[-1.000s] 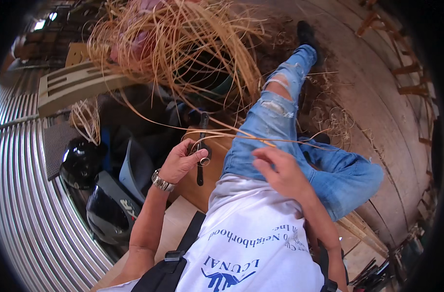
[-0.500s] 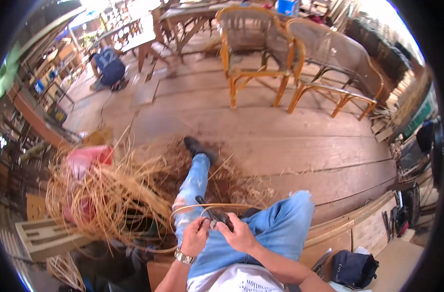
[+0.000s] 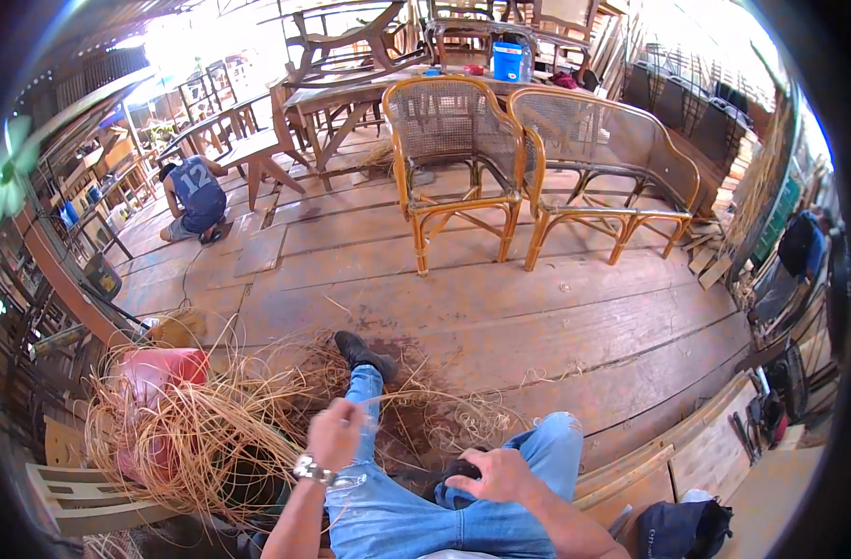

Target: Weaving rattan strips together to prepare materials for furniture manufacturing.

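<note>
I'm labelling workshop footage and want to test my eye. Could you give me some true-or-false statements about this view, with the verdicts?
1. A metal-banded watch is worn on the left forearm. True.
2. The two hands are clasped together. False: the left hand and right hand are apart.
3. The big tangle of tan strips lies to the person's right. False: the tangle of strips lies to the left.
4. The armchair stands left of the wider seat. True.
5. The other worker stands upright. False: that worker is crouched low.

Two hands point(image 3: 336, 434), one wristwatch point(image 3: 314, 469), one rattan settee point(image 3: 598, 135).
</note>
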### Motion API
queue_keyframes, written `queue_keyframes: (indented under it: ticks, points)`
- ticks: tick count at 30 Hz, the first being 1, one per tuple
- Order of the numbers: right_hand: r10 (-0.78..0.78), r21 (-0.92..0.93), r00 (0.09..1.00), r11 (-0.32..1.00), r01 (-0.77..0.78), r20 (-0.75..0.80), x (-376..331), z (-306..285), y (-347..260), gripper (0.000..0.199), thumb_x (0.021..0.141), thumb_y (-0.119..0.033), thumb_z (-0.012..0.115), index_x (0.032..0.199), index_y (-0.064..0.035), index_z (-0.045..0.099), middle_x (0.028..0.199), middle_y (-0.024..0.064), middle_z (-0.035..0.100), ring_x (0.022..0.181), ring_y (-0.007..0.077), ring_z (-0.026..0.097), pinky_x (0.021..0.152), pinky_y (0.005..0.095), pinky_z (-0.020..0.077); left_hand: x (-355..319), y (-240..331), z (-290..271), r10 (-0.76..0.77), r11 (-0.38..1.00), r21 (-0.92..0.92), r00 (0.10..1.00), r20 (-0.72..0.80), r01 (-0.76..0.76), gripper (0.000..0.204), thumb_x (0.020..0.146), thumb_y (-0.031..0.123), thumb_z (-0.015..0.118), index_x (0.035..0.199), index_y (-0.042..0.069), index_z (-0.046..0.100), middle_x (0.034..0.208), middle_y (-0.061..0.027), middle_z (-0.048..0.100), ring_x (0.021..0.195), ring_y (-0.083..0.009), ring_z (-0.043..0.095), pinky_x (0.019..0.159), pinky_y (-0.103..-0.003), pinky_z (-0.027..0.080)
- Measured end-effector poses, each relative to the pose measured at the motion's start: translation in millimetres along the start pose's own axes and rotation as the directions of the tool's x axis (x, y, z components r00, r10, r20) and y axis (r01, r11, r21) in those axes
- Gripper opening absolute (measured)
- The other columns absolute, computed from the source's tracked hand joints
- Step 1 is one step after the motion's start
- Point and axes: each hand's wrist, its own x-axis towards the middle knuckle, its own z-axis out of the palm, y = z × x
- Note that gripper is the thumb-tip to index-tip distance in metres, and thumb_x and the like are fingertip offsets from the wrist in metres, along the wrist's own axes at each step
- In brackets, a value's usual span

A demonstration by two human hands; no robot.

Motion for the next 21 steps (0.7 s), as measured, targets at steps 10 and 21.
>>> queue_keyframes:
  ticks: [10, 21]
  points:
    - [-0.035, -0.163, 0.99, 0.985, 0.057, 0.137, 19, 13, -10, 0.058, 0.092, -0.063, 0.056, 0.108, -0.009, 0.067, 0.071, 0.0161, 0.069, 0.069, 0.0358, 0.07, 0.064, 0.047, 0.0532, -63, 10, 86, -0.047, 0.937, -0.225, 0.733, 0.678, 0.267, 0.033, 0.1, 0.032, 0.057, 0.089, 0.001, 0.062, 0.075, -0.0206, 0.068, 0.069, -0.039, 0.068, 0.063, -0.048, 0.052]
    - [0.479, 0.778, 0.862, 0.601, -0.186, -0.164, 8, 69, -17, 0.034, 0.098, -0.032, 0.064, 0.112, -0.0025, 0.055, 0.09, 0.0149, 0.066, 0.08, 0.0317, 0.064, 0.072, 0.0413, 0.0507, -84, 37, 132, -0.249, 0.904, -0.335, 0.964, 0.091, 0.265, 0.033, 0.103, 0.035, 0.054, 0.095, 0.003, 0.06, 0.075, -0.0216, 0.065, 0.068, -0.0396, 0.065, 0.06, -0.047, 0.049]
